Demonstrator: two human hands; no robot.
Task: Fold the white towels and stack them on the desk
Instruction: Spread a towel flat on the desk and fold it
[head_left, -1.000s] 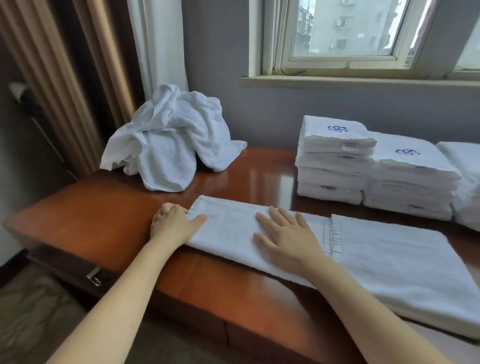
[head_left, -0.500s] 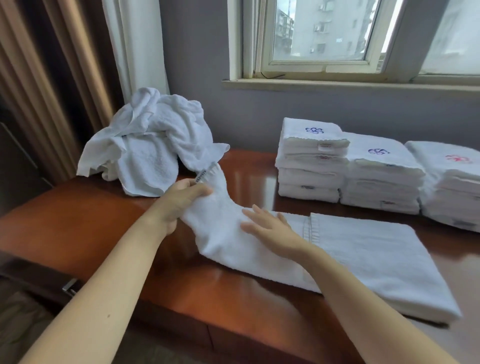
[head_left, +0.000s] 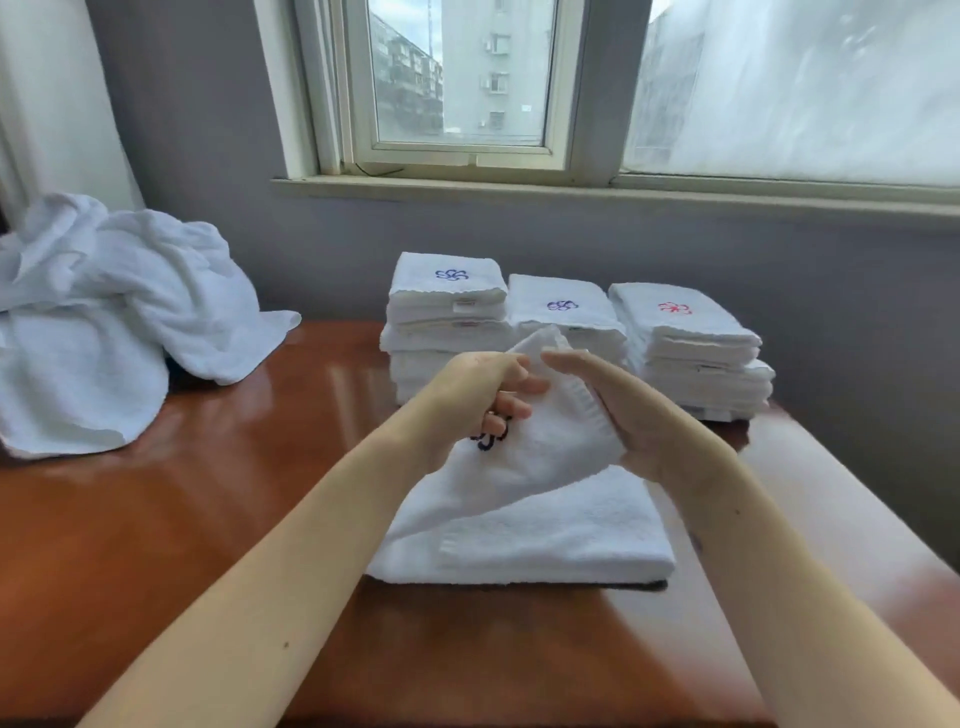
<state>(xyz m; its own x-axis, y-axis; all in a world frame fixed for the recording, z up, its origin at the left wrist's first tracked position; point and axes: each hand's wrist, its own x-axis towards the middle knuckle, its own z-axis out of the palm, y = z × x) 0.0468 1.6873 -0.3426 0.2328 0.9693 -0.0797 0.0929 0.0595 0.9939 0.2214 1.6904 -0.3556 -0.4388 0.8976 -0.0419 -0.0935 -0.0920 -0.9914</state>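
Note:
A white towel (head_left: 524, 540) lies partly folded on the wooden desk (head_left: 208, 509) in front of me. My left hand (head_left: 483, 384) grips its raised left end, lifted over the flat part, with a dark embroidered mark showing just below my fingers. My right hand (head_left: 623, 415) holds the same raised flap from the right side, fingers straight along the cloth. Behind stand three stacks of folded white towels (head_left: 447, 322), the nearer two with blue flower marks, the right one (head_left: 685, 343) with a red mark.
A heap of unfolded white towels (head_left: 109, 317) sits at the desk's back left. A grey wall and a window sill (head_left: 571, 192) run behind the stacks. The desk's right edge falls away past my right forearm.
My left hand lifted the towel's left end from the desk and carried it rightwards over the rest. My right hand left the flat towel and took the raised flap. The view panned right.

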